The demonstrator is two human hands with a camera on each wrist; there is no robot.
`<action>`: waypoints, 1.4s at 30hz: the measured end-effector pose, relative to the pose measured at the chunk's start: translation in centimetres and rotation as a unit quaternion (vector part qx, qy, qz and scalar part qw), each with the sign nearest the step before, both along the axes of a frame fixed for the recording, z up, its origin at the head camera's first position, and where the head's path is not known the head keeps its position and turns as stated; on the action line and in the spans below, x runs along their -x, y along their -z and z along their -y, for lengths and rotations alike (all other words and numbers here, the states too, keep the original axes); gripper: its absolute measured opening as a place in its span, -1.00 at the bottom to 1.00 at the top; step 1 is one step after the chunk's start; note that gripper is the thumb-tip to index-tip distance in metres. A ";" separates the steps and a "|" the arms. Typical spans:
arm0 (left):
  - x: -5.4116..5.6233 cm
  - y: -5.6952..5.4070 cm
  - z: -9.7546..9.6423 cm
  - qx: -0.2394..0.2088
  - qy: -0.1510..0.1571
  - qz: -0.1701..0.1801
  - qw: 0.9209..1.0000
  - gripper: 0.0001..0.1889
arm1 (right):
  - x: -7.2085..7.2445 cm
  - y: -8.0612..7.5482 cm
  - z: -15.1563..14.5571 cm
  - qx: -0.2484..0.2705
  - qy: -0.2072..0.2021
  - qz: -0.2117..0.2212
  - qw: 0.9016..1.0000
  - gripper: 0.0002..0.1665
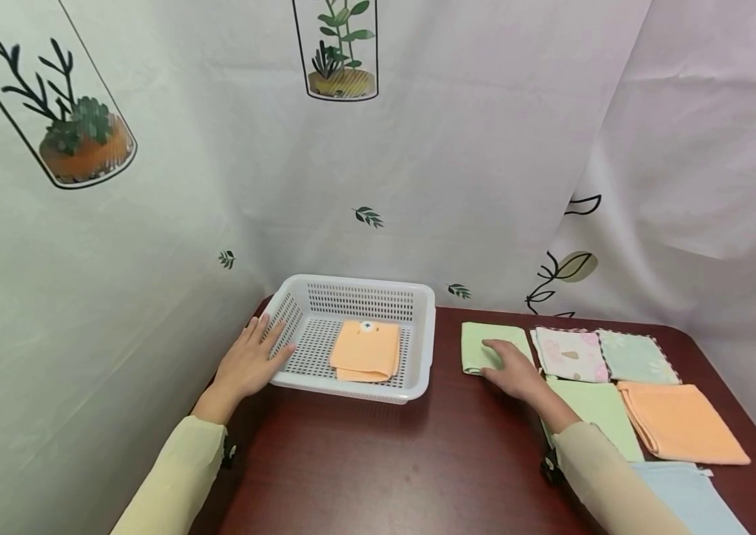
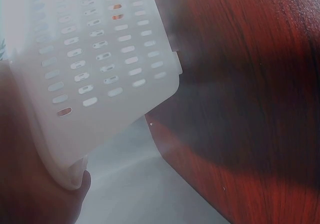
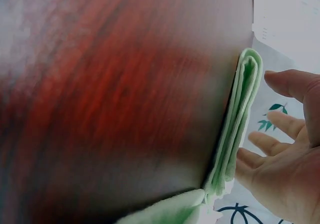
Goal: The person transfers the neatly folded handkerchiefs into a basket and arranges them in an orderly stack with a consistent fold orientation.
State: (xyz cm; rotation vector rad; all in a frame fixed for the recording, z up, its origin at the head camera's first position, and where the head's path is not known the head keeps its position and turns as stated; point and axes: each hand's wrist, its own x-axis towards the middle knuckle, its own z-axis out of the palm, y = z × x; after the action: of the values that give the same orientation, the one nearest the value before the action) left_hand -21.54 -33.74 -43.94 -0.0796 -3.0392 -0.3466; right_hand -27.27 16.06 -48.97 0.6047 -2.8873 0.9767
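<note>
A white plastic basket (image 1: 423, 349) with slotted walls stands at the back left of the table. Inside it lies a folded orange towel (image 1: 367, 349) with a small white patch. My left hand (image 1: 248, 360) rests on the basket's left rim, fingers spread; the left wrist view shows the slotted wall (image 2: 100, 58) close up. At the back, a folded green towel (image 1: 481, 338) lies right of the basket. Over its right part is my right hand (image 1: 514, 369), thumb and fingers apart. The right wrist view shows the towel's folded edge (image 3: 240, 103) beside the fingers.
Right of my right hand lie more folded cloths: a pink-and-white one (image 1: 568, 355), a pale green patterned one (image 1: 635, 357), a second green towel (image 1: 595, 412), an orange towel (image 1: 688, 422) and a blue one (image 1: 688, 498). A printed curtain (image 1: 471, 148) hangs behind the dark red table (image 1: 378, 461).
</note>
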 end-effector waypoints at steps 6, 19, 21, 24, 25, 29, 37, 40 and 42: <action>0.0 0.0 0.0 0.002 0.000 0.001 1.000 -0.16 | 0.2 0.4 0.1 -0.018 -0.012 -0.001 1.000 -0.38; 0.1 0.0 -0.1 0.007 0.000 -0.001 1.000 -0.17 | 0.5 1.1 0.5 -0.068 -0.031 -0.009 0.997 -0.42; 0.1 0.0 -0.1 0.009 0.001 0.000 1.000 -0.17 | 0.4 1.1 0.5 -0.078 -0.030 -0.009 0.996 -0.42; 0.1 0.0 -0.1 0.011 0.000 0.001 1.000 -0.16 | 0.4 1.1 0.6 -0.088 -0.027 -0.008 0.996 -0.42; 0.2 0.0 -0.1 0.012 -0.001 0.001 1.000 -0.16 | 0.4 1.1 0.6 -0.091 -0.026 -0.010 0.995 -0.42; 0.2 0.0 -0.1 0.012 -0.003 0.002 1.000 -0.16 | 0.6 1.0 0.7 -0.107 -0.024 -0.021 0.994 -0.45; 0.1 0.0 -0.1 0.010 -0.005 0.005 1.000 -0.16 | 0.8 0.5 0.9 -0.154 -0.025 -0.043 0.987 -0.54; 0.1 0.0 -0.1 0.012 -0.006 0.004 1.000 -0.16 | 0.9 0.4 0.9 -0.183 -0.034 -0.060 0.981 -0.54; 0.1 0.0 -0.2 0.012 -0.006 0.004 1.000 -0.16 | 1.0 0.4 0.9 -0.201 -0.039 -0.072 0.976 -0.54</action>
State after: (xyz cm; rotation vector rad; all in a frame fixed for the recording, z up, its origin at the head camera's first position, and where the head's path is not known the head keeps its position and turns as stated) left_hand -21.63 -33.59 -43.97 -0.0629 -3.0502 -0.3114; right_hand -28.27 15.20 -49.39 0.7758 -2.9591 0.3268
